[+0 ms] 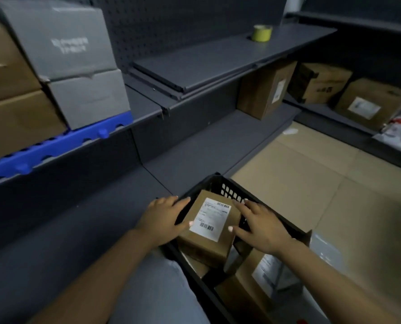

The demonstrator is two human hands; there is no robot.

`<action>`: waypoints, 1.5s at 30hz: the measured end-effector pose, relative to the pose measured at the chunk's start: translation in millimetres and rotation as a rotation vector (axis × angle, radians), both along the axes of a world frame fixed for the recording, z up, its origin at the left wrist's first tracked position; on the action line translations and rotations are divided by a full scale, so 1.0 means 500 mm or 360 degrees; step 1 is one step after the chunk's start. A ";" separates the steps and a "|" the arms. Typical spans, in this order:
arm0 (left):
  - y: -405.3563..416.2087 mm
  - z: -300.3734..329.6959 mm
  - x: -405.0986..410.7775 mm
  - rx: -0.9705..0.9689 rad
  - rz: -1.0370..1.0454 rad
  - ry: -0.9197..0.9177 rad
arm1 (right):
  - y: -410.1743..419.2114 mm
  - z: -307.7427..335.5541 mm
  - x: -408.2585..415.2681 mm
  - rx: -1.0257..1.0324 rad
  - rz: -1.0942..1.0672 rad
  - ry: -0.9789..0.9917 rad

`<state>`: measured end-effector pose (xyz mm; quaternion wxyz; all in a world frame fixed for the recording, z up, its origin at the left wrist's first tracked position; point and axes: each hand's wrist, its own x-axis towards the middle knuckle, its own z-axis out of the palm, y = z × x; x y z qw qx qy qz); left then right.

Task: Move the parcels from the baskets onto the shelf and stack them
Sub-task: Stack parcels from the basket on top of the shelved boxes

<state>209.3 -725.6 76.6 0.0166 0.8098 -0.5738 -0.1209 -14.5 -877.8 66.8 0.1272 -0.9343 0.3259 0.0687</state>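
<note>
Hands frame the parcel [210,228] in the basket [274,220]: left hand [163,219] and right hand [259,228] press its sides with straight fingers.

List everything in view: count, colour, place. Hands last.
Black plastic basket: 1, floor by shelving.
Brown cardboard parcel with white label: 1, top of basket, between both hands.
Other brown parcels in basket: at least 2, lower.
Grey boxes: 2, stacked, upper left.
Plain brown boxes: 2, far left.
Blue plastic crate: 1, under them.
Yellow-green tape roll: 1, upper shelf.
Brown shelf parcels: 3, right.
Left hand: on parcel's left side.
Right hand: on its right side.
</note>
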 end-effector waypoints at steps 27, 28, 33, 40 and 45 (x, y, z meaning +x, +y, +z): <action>-0.084 -0.254 0.021 0.0589 0.0069 0.0406 | 0.003 -0.281 0.057 0.0668 -0.0144 0.0428; -0.084 -0.249 0.019 0.0574 0.0067 0.0406 | 0.002 -0.279 0.056 0.0687 -0.0150 0.0423; -0.078 -0.217 -0.002 0.0411 0.0080 0.0481 | 0.010 -0.260 0.041 0.0853 -0.0242 0.0272; -0.060 -0.107 -0.017 0.0084 0.0013 0.0341 | 0.028 -0.169 0.010 0.0843 -0.0253 -0.0040; -0.021 -0.008 -0.038 -0.0200 0.0065 0.0311 | 0.041 -0.045 -0.016 0.0635 -0.0248 -0.0386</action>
